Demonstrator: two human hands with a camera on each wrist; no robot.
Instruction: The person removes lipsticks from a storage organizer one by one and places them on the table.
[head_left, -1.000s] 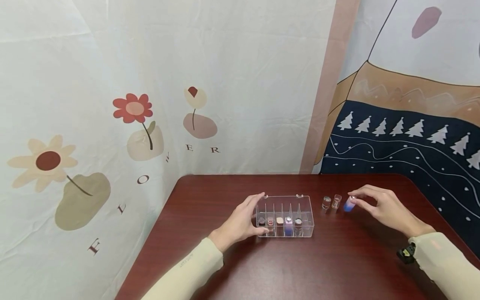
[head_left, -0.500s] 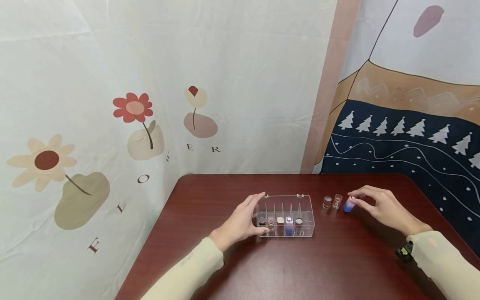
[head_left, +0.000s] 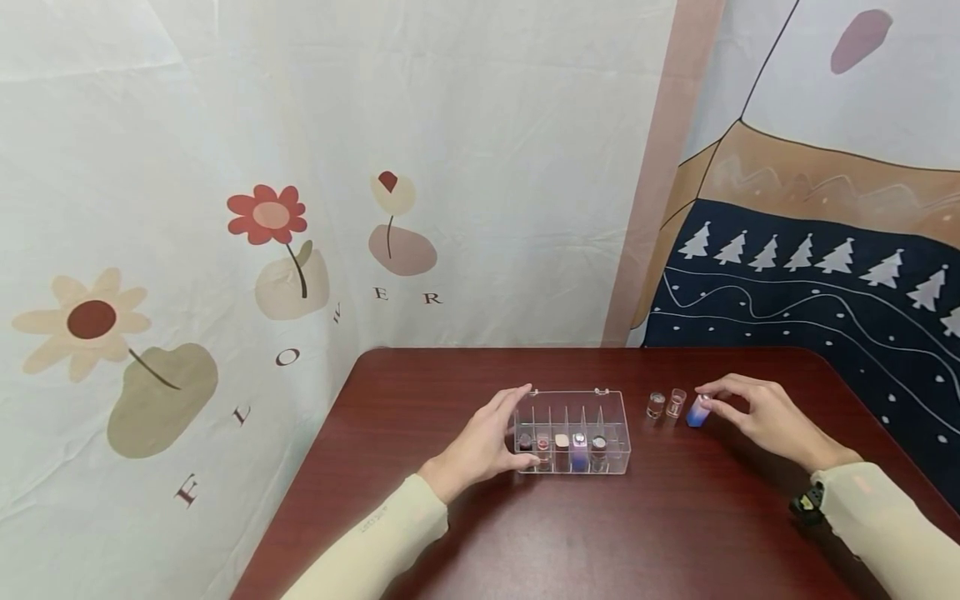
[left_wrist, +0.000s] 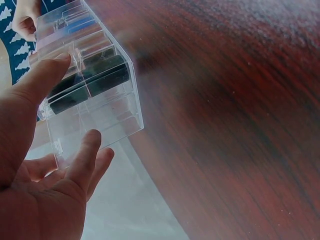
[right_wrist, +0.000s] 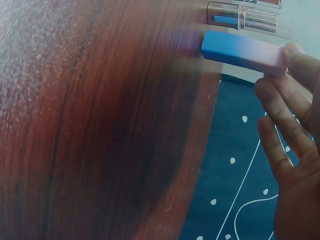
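Observation:
A clear plastic organizer box (head_left: 609,417) with divided slots stands mid-table, and several lipsticks stand along its front row. My left hand (head_left: 504,429) holds the box's left end, thumb at the front and fingers (left_wrist: 87,155) round the end wall (left_wrist: 95,120). My right hand (head_left: 707,398) pinches the top of a blue-to-pink tube (head_left: 697,412) that leans on the table to the right of the box. In the right wrist view a fingertip (right_wrist: 300,57) sits on the pink end of this tube (right_wrist: 240,50).
Two small clear tubes (head_left: 656,406) (head_left: 676,402) stand between the box and the blue tube. The dark red table (head_left: 525,533) meets printed wall cloths at the back; its right edge (right_wrist: 200,165) runs close by my right hand.

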